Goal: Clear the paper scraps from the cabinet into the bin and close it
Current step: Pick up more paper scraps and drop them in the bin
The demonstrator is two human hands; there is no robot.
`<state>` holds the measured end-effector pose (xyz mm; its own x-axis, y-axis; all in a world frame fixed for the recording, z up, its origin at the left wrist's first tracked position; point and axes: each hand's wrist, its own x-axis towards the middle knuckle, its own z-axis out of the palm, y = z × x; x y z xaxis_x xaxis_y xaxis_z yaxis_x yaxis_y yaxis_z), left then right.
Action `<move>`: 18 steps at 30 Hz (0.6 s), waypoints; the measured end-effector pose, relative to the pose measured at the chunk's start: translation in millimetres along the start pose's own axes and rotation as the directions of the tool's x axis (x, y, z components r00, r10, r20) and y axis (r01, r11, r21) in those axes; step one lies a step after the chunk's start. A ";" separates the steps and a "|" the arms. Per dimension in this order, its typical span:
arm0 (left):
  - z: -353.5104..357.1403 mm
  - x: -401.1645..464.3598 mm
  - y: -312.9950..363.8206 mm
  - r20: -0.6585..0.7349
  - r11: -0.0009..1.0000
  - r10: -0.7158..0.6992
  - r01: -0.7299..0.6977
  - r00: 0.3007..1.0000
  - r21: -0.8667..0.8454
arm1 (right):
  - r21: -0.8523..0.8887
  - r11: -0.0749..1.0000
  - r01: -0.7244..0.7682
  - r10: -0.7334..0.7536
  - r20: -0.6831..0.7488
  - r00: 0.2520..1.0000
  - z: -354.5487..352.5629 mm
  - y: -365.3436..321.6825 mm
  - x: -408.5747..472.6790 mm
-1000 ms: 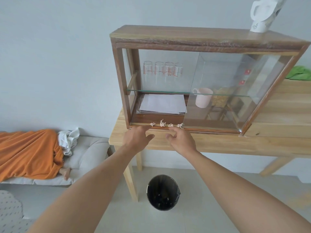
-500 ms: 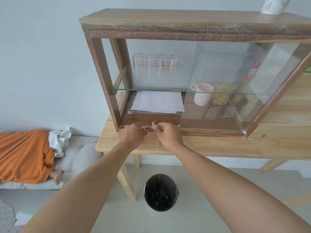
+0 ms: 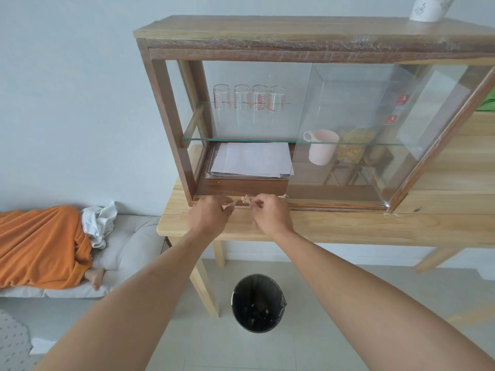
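Note:
The wooden cabinet (image 3: 166, 116) with glass sliding doors stands on a light wooden table (image 3: 348, 226); its left half is open. Small crumpled paper scraps (image 3: 245, 198) lie on the front rail of the cabinet's bottom. My left hand (image 3: 210, 214) and my right hand (image 3: 270, 212) are side by side at that rail, fingers pinched at the scraps. One more scrap (image 3: 284, 196) shows just right of my right hand. The black bin (image 3: 258, 302) stands on the floor below, between my forearms, with a few scraps inside.
Inside the cabinet are several glasses (image 3: 249, 101) on a glass shelf, white paper sheets (image 3: 253, 159), a pink mug (image 3: 321, 147) and a jar (image 3: 353, 145). A white vase (image 3: 428, 8) sits on top. A person under an orange blanket (image 3: 40, 245) lies at left.
Both hands moved from the table edge up to the cabinet's front rail and closed their fingers on the scraps. The camera moved closer to the cabinet.

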<state>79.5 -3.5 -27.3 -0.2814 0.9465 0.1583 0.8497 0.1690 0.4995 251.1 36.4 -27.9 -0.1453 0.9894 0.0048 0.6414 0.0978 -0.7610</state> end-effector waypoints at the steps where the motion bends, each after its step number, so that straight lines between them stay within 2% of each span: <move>1: -2.1 -4.8 -0.4 0.005 1.000 -0.005 0.005 1.000 -0.002 | 0.004 1.000 0.000 0.000 -0.004 1.000 -1.3 1.3 -4.5; 10: -15.1 -62.0 -5.3 0.029 1.000 0.012 -0.012 1.000 -0.027 | 0.086 0.996 -0.033 0.038 -0.062 0.997 -15.3 18.5 -61.9; 18: -11.6 -114.1 -10.3 0.134 0.997 0.054 -0.046 0.989 -0.060 | 0.078 0.991 -0.108 0.112 -0.046 0.993 -20.3 44.3 -117.8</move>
<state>97.6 -116.4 -40.7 -0.1729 0.9825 0.0689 0.8335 0.1087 0.5416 311.9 -73.6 -49.0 -0.0381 0.9980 -0.0504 0.5924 -0.0181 -0.8054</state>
